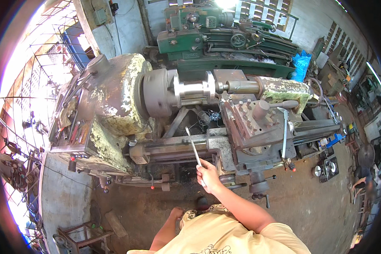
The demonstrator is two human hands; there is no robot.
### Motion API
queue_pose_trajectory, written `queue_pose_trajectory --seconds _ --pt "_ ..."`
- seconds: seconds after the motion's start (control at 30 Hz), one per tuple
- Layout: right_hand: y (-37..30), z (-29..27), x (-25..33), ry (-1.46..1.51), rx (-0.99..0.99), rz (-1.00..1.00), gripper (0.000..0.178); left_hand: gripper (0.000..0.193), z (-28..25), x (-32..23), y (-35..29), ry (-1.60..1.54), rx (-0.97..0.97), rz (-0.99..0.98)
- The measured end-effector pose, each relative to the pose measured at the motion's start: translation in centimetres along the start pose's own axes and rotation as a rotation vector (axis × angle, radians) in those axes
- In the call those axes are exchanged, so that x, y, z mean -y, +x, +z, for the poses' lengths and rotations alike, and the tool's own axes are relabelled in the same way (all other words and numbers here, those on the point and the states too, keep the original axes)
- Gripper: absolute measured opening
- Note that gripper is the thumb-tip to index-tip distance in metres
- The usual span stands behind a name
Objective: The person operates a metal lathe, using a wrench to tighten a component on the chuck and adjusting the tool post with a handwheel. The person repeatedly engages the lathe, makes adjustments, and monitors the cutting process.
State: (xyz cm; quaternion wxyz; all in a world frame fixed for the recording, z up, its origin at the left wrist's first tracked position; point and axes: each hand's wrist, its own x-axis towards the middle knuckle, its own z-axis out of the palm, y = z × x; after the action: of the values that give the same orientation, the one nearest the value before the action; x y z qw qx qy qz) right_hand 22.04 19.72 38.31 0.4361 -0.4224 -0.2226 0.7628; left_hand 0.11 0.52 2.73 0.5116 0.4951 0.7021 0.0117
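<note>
My right hand (208, 174) is closed around a slim metal rod (193, 147) in front of the lathe bed. The rod's far tip points up and left, close to curled metal shavings (204, 118) below the workpiece. A shiny turned metal workpiece (193, 89) sits between the lathe chuck (157, 93) and the tailstock (279, 87). The chuck and the workpiece's near end look smeared, as if turning. My left hand (178, 213) hangs low beside my body, apart from the machine; its fingers are too small and turned away to read.
Right of the rod stands the tool post (260, 111) with its handle and a wrench (285, 133). Hand tools (76, 131) lie on the headstock at left. Behind is a green lathe (228, 38) with a blue bag (301, 65). A metal stand (84, 239) is on the floor.
</note>
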Motion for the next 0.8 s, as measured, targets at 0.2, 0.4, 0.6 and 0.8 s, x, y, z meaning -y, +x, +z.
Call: queue_pose_trajectory --seconds 0.2,0.4,0.6,0.8 --pt "-6.2 -1.2 3.2 -0.119 -0.002 -0.135 0.05 0.03 0.8 1.7 -0.6 0.684 0.165 0.326" --pt "-9.9 -0.7 6.9 -0.345 0.023 -0.195 0.052 0.029 1.5 2.9 0.2 0.782 0.311 0.317" --pt "-13.0 0.0 10.3 -0.073 0.039 -0.157 0.045 0.026 1.0 2.2 1.7 0.421 0.184 0.111" --pt "-16.3 0.2 19.4 0.313 0.315 -0.082 0.047 0.028 0.8 0.4 1.3 -0.278 0.06 -0.21"
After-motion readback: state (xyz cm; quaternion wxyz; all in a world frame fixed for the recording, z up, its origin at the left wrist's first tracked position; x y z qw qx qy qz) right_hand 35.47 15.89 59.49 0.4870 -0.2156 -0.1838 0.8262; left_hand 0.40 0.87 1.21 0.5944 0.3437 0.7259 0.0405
